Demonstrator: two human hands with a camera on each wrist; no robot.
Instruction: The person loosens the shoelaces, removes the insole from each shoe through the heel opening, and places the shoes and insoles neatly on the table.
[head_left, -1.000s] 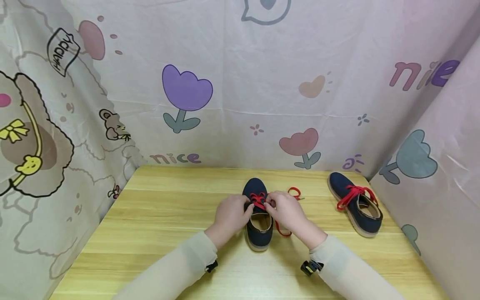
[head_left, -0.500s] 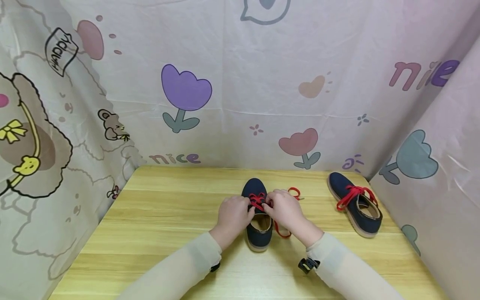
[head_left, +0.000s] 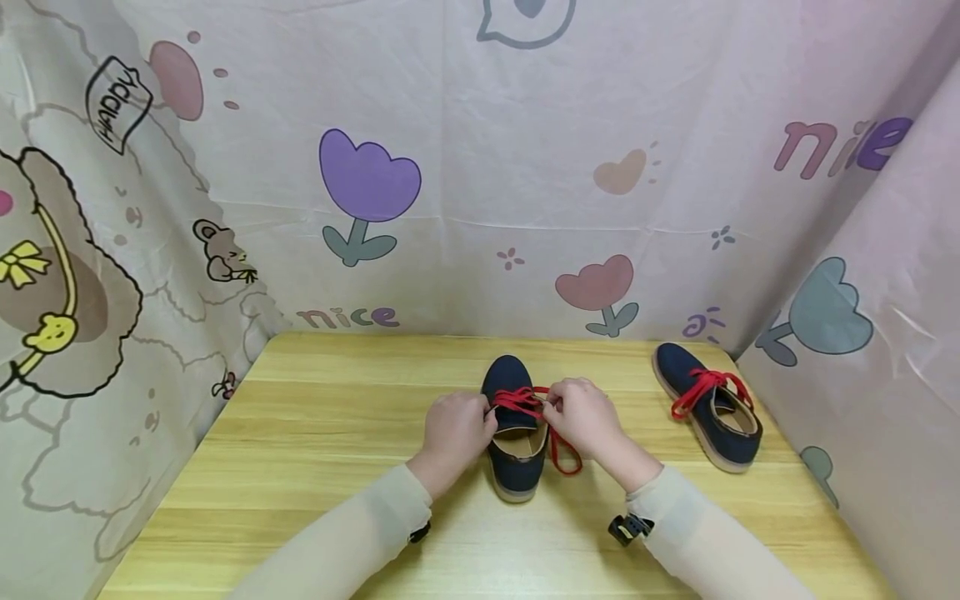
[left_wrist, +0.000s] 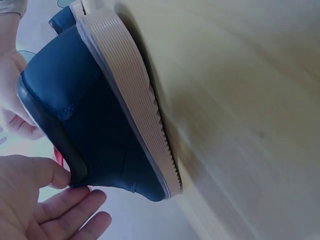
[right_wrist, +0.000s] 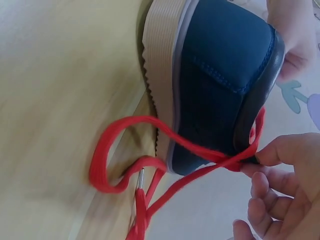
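A navy shoe [head_left: 517,477] with a pale ridged sole stands on the wooden table, toe pointing away. Red shoelace [head_left: 516,399] crosses its front, and a loose length hangs in loops [right_wrist: 107,150] on its right side. My left hand [head_left: 453,429] pinches the left upper edge of the opening between thumb and index finger; in the left wrist view its other fingers [left_wrist: 75,212] extend below. On the opposite side, my right hand [head_left: 588,417] pinches the right upper edge by the lace. Its fingertips partly hide what lies between them.
A second navy shoe [head_left: 678,367], its red lace tied in a bow [head_left: 708,387], stands at the table's right side. A printed cloth [head_left: 450,275] hangs behind the wooden table [head_left: 337,417] and along both sides.
My hands have moved slightly apart, drawing the shoe's two upper edges outward, and the crossed lace looks wider. The loose lace at the right has shifted. The second shoe stays put.
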